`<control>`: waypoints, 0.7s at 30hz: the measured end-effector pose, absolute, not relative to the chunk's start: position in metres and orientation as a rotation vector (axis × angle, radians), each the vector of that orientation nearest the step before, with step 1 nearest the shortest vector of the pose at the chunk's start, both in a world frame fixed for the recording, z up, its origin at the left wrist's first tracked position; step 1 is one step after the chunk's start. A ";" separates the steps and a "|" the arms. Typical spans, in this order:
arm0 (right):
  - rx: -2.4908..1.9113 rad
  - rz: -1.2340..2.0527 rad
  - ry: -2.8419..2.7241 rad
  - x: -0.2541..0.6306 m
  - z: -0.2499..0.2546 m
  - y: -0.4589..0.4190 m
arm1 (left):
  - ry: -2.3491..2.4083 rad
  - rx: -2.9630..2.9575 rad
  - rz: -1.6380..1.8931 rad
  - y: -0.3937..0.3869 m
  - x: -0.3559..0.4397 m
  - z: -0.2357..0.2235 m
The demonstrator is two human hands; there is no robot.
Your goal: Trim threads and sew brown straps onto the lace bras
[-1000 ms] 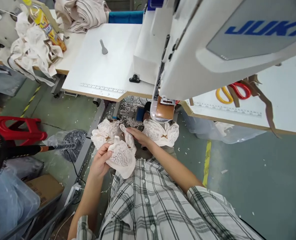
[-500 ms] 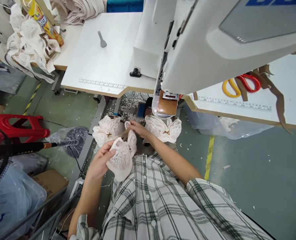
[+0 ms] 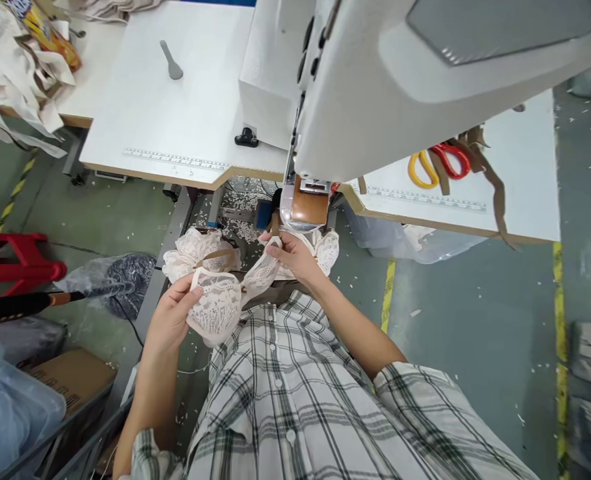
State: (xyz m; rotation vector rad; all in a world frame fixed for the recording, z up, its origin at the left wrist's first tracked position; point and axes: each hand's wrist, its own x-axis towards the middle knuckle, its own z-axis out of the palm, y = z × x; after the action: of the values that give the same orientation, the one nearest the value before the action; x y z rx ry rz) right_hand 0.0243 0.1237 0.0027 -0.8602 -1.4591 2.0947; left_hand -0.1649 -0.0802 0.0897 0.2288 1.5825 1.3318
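Observation:
A cream lace bra (image 3: 216,303) is stretched between my two hands in front of my plaid shirt. My left hand (image 3: 172,310) is closed, thumb and fingers pinching the edge of its left cup. Higher and to the right, my right hand (image 3: 295,257) pinches the top of the other cup, where a brown strap stands up. Behind my left hand lies a second lace bra (image 3: 188,248), and a brown strip crosses in front of it. Another lace bra (image 3: 329,252) rests behind my right hand, partly hidden, just below the sewing machine's tan work plate (image 3: 309,205).
The white sewing machine (image 3: 355,100) overhangs the work from above. On the white table lie a grey spoon-shaped tool (image 3: 171,61) and red and yellow scissors handles (image 3: 424,171) beside brown strips. A red stool (image 3: 20,260) and a wrapped fan base (image 3: 128,283) stand at left.
My hands have moved apart, the right one turning upward, so the held bra is now spread wider with its brown strap showing. The view has shifted right and down.

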 end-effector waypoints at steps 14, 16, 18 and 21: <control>-0.920 1.651 -1.680 0.096 0.050 0.140 | 1.606 0.623 1.666 -0.092 -0.188 0.107; -0.966 1.622 -1.701 0.127 0.054 0.146 | 1.478 0.612 1.726 -0.101 -0.199 0.101; -1.029 1.666 -1.546 0.157 0.048 0.148 | 1.407 0.521 1.713 -0.112 -0.208 0.082; -1.131 1.827 -1.110 0.195 0.020 0.145 | 1.503 0.353 1.623 -0.127 -0.209 0.035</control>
State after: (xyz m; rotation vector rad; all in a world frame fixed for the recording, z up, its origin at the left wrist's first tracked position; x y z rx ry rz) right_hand 0.1954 0.1453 0.0204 -1.1311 -1.1099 1.8267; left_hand -0.2089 -0.1272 0.0349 0.3527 1.5034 1.6227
